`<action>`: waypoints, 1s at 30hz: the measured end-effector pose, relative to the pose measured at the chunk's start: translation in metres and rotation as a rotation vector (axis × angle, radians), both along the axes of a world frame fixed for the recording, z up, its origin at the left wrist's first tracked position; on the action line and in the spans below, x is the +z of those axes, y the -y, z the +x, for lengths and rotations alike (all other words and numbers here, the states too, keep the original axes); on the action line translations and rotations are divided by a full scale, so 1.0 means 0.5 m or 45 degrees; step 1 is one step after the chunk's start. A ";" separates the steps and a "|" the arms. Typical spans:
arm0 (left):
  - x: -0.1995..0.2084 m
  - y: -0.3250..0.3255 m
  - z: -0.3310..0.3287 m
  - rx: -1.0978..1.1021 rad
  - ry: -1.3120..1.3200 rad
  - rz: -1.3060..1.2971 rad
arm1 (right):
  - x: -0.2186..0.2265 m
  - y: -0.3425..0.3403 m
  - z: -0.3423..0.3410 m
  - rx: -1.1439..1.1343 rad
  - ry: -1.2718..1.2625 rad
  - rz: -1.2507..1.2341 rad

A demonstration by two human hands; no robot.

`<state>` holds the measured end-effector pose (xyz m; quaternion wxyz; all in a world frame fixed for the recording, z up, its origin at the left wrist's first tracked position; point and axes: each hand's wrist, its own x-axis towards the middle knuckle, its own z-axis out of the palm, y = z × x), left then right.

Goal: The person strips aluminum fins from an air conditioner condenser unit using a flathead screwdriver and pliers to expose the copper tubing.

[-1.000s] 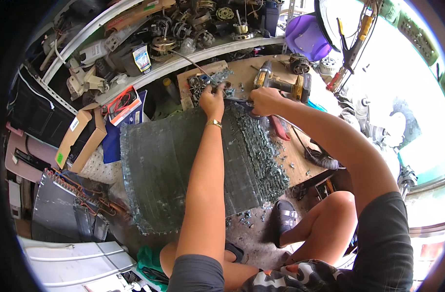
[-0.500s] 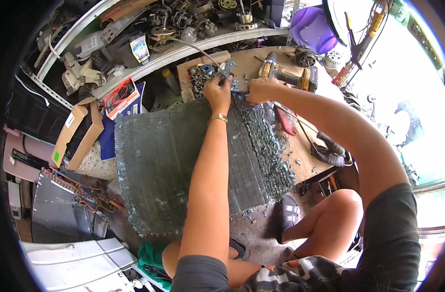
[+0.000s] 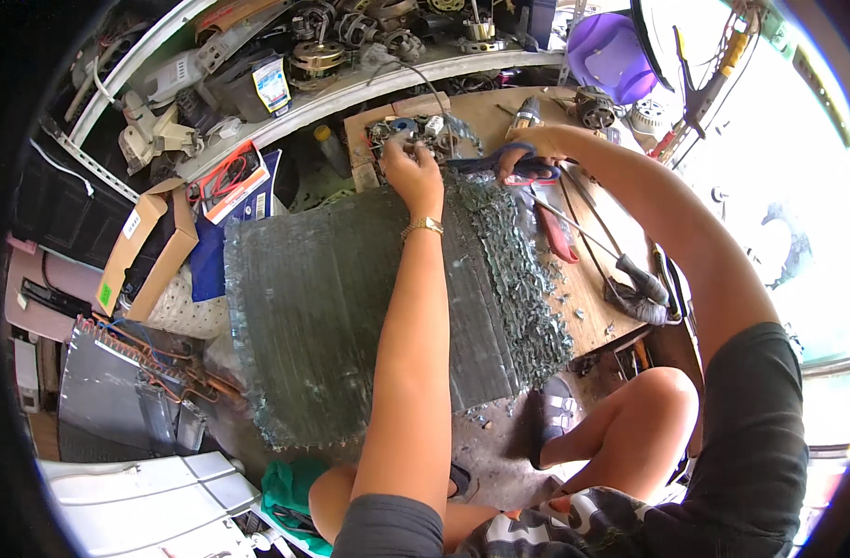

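A large dark green finned radiator panel [image 3: 341,307] lies across a wooden board [image 3: 597,298] in front of me. My left hand [image 3: 414,170], with a gold watch on the wrist, pinches a small piece at the panel's far edge. My right hand [image 3: 535,153] is closed on the blue-purple handles of scissors [image 3: 499,166], whose blades point left toward my left hand. A strip of cut, crumpled fins [image 3: 522,288] runs down the panel's right side.
A shelf [image 3: 350,88] at the back holds motors, tools and boxes. Red-handled pliers [image 3: 557,232] and a black-handled tool [image 3: 639,288] lie on the board. A cardboard box [image 3: 146,246] and another coil with copper tubes [image 3: 127,391] sit left. My knee [image 3: 667,409] is at lower right.
The view has shifted, so the panel and both hands sit slightly lower in the picture. My hands stay together at the panel's far edge, the scissors still in my right hand.
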<state>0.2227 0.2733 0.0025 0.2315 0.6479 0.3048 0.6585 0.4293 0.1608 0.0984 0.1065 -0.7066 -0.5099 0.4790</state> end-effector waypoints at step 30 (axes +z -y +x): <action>-0.028 -0.018 -0.003 -0.048 0.099 -0.018 | 0.296 -0.072 -0.141 0.846 2.542 0.917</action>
